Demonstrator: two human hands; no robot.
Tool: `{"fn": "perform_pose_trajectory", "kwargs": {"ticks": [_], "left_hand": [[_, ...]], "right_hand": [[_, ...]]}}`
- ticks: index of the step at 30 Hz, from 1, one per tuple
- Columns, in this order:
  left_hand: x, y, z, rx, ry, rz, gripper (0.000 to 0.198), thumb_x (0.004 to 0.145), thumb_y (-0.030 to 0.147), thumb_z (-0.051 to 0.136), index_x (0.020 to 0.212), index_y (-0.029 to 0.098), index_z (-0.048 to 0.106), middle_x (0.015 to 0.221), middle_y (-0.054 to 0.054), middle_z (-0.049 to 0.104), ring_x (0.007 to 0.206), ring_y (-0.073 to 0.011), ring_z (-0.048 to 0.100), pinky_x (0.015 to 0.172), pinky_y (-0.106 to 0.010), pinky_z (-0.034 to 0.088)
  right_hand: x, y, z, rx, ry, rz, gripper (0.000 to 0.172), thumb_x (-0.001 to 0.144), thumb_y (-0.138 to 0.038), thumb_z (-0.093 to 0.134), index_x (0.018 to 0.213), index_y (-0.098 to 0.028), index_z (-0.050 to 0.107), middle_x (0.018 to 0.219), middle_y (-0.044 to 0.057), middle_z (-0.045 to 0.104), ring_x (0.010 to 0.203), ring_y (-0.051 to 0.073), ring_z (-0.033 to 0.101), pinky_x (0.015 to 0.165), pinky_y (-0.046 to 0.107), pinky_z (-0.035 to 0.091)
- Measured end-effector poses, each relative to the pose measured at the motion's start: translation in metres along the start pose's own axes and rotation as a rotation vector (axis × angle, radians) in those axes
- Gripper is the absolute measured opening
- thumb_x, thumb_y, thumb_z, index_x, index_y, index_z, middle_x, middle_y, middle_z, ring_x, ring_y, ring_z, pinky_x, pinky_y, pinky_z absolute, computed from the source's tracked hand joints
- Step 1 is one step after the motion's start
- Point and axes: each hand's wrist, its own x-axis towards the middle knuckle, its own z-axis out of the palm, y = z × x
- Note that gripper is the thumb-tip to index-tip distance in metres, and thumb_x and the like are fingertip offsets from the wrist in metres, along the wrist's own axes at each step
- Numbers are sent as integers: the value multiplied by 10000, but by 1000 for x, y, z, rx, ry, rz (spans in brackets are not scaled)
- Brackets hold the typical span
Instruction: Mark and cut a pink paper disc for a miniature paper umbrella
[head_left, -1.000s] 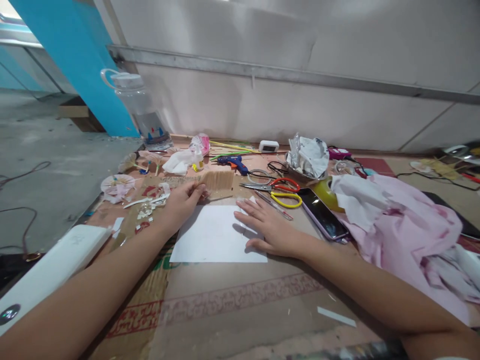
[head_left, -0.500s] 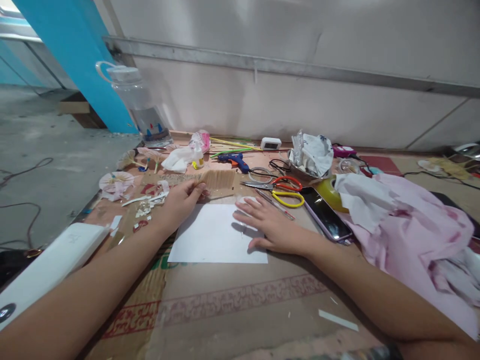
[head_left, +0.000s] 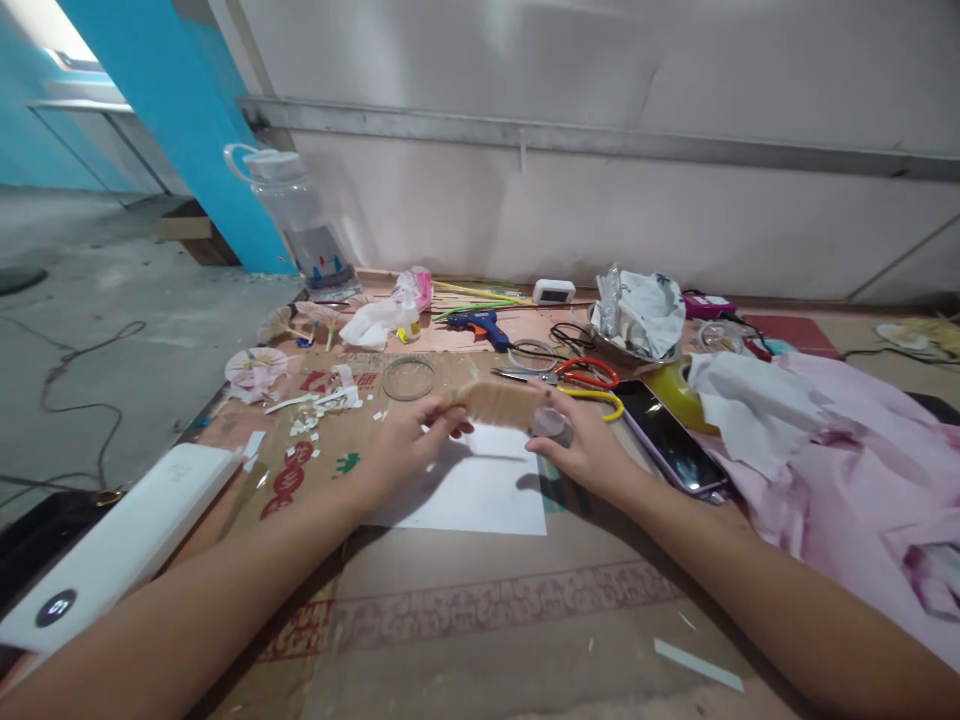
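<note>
My left hand (head_left: pixel 416 440) pinches the left end of a beige, finely ribbed strip (head_left: pixel 499 403), which is slightly blurred and raised above a white sheet of paper (head_left: pixel 472 490). By the strip's right end, my right hand (head_left: pixel 581 440) curls around a small clear round piece (head_left: pixel 550 425). Whether the right fingertips also touch the strip, I cannot tell. Behind the right hand lie scissors (head_left: pixel 589 373) with one red and one yellow handle. A clear ring (head_left: pixel 409 379) rests on the cardboard (head_left: pixel 480 610) beyond my left hand.
A blue glue gun (head_left: pixel 480 325), a bowl (head_left: pixel 637 345) with cloth and plastic, and a water bottle (head_left: pixel 307 220) stand toward the wall. To the right are a phone (head_left: pixel 667 440) and pink cloth (head_left: pixel 862 450). A long white device (head_left: pixel 127 540) lies left, near paper scraps (head_left: pixel 322 400).
My left hand has lifted the ribbed strip and brought it right, over the paper. My right hand has risen from lying flat on the paper and curled around the clear piece.
</note>
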Motion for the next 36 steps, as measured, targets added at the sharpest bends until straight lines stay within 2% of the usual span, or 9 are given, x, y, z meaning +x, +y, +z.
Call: {"fn": "perform_pose_trajectory", "kwargs": {"ticks": [2,5,8,11,14,18,24,29,36], "left_hand": [[-6,9,9,21,-73,33,356,964,496,509,875,254,754,820,-20,799,747,-208,735,705,-315,557],[-9,15,12,78,-141,76,371,964,491,495,844,261,760,807,-9,796,723,-202,730,688,-303,553],[-2,8,-1,180,-113,113,421,963,551,477,894,254,767,835,-28,788,757,-217,721,715,-318,553],[13,-10,-21,318,-2,135,459,985,553,431,1094,237,746,1055,-88,781,981,-273,709,889,-397,538],[30,-35,-38,485,104,158,395,883,512,619,1098,202,737,1223,-163,708,1207,-377,598,1084,-535,408],[38,-52,-46,635,95,177,265,897,429,599,839,210,737,961,-124,715,1031,-343,627,1014,-518,433],[12,-9,-29,730,46,270,233,936,379,566,850,232,725,950,-97,706,1017,-310,617,990,-478,433],[-11,25,-8,745,-191,337,208,907,410,631,806,252,720,903,-90,715,929,-304,637,871,-454,481],[-6,8,-2,338,135,259,304,949,532,546,975,244,642,991,-70,715,979,-255,662,894,-393,516]], "right_hand": [[-2,-8,6,181,-21,119,581,851,-474,728,1360,-203,656,1264,138,735,1111,304,700,932,455,575],[-6,-18,13,342,-96,266,313,853,-438,692,986,-173,793,830,68,774,719,205,689,677,323,564],[-6,-21,16,450,-86,350,320,840,-453,685,838,-154,800,610,27,682,549,145,588,563,270,490],[-4,-20,16,554,-46,406,381,809,-501,700,830,-135,803,591,29,672,520,125,569,545,258,471],[-2,-18,16,604,-42,423,399,766,-532,744,799,-136,788,627,45,710,528,123,587,546,255,483],[-3,-17,15,629,-35,419,413,735,-550,778,798,-142,760,708,67,758,547,128,617,551,260,513],[-1,-16,11,653,56,428,397,766,-546,738,799,-151,712,723,71,758,535,120,610,543,258,520],[1,-16,12,677,59,428,354,721,-487,765,834,-157,702,730,69,760,566,141,636,569,273,530],[-3,-12,14,541,-3,406,248,754,-407,725,831,-172,711,804,74,760,722,190,680,695,319,539]]}}
